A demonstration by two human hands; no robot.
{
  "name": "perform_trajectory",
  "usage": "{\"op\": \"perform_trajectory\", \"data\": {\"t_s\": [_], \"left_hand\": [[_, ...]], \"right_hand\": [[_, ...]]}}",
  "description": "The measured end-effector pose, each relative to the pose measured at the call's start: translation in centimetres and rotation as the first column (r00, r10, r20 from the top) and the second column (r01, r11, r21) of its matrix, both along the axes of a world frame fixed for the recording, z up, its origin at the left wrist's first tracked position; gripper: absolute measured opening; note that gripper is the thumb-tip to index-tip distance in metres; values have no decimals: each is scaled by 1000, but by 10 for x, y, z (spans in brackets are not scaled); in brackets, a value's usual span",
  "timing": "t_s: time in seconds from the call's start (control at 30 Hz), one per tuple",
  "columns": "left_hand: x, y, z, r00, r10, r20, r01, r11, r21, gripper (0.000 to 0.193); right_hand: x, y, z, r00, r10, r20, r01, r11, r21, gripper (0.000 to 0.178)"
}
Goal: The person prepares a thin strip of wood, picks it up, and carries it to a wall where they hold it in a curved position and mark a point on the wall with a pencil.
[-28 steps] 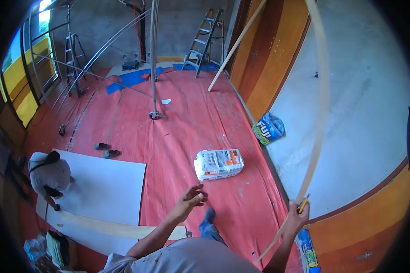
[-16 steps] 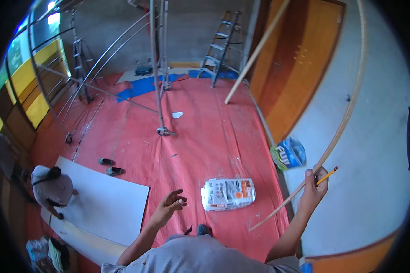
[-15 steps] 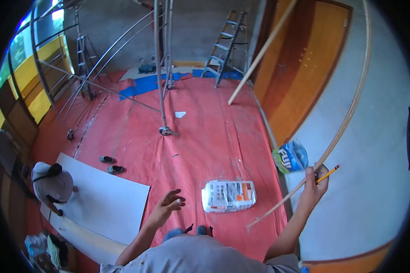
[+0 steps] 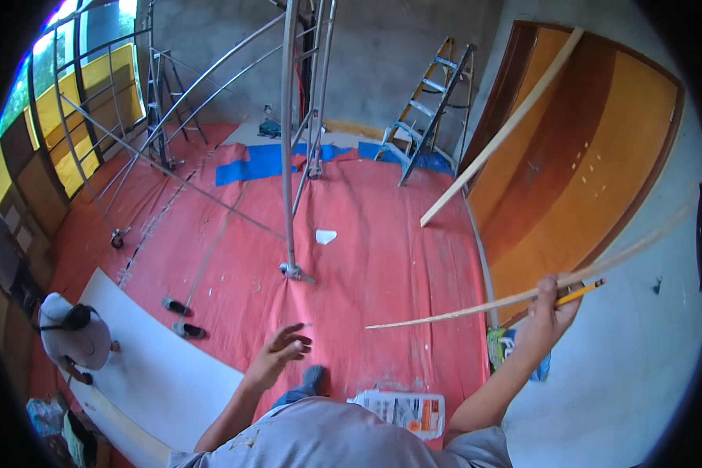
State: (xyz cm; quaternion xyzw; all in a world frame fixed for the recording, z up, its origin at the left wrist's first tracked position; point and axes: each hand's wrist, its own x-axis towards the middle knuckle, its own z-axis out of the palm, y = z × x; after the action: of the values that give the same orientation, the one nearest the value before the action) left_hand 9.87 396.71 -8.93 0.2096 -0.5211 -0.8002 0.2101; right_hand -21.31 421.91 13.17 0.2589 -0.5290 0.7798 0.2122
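Gripped in my right hand point(image 4: 551, 318) are a long thin wooden strip point(image 4: 452, 314) and a yellow pencil point(image 4: 583, 292). The strip lies nearly level across the view, its thin end reaching left over the red floor covering and its other end running out to the right along the wall. The pencil's eraser end pokes out past my fingers. My left hand point(image 4: 277, 359) is in the air over the red covering, fingers apart and loosely bent, holding nothing. Below and between my arms lies a white printed bag point(image 4: 405, 409), partly hidden by my body.
A wheeled metal scaffold point(image 4: 289, 156) stands ahead, a stepladder point(image 4: 429, 109) beyond it. A wooden batten point(image 4: 503, 129) leans by the orange door point(image 4: 593, 140). A blue-green package point(image 4: 505, 347) sits behind my right forearm. At left a person point(image 4: 74, 331) bends over a white board point(image 4: 160, 355).
My right hand has tipped the strip from steep to nearly level. The scaffold, bag and package sit lower in view, and one of my feet shows further forward. My left hand remains spread.
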Motion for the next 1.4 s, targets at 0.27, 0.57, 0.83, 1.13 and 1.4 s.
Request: {"op": "perform_trajectory", "data": {"t_s": [0.27, 0.57, 0.83, 1.13, 1.4], "left_hand": [[-196, -128, 37, 887, -461, -27, 461, 885, 65, 62], [-419, -264, 47, 771, -637, -16, 633, 769, -88, 58], [-645, -394, 91, 943, -330, 38, 301, 799, -521, 61], [-876, -561, 74, 998, 52, 28, -3, 509, -861, 74], [-1063, -729, 51, 995, 39, -92, -99, 502, -859, 59]], "right_hand": [[-118, -134, 30, 978, -197, -67, 197, 980, -8, 19], [-334, -273, -29, 970, -231, -70, 240, 954, 181, 21], [-537, -488, -39, 993, 89, 74, -108, 940, 323, 17], [-698, -721, -81, 926, 359, 118, -378, 877, 296, 24], [-846, -905, -86, 925, 374, 67, -369, 840, 399, 29]]}}
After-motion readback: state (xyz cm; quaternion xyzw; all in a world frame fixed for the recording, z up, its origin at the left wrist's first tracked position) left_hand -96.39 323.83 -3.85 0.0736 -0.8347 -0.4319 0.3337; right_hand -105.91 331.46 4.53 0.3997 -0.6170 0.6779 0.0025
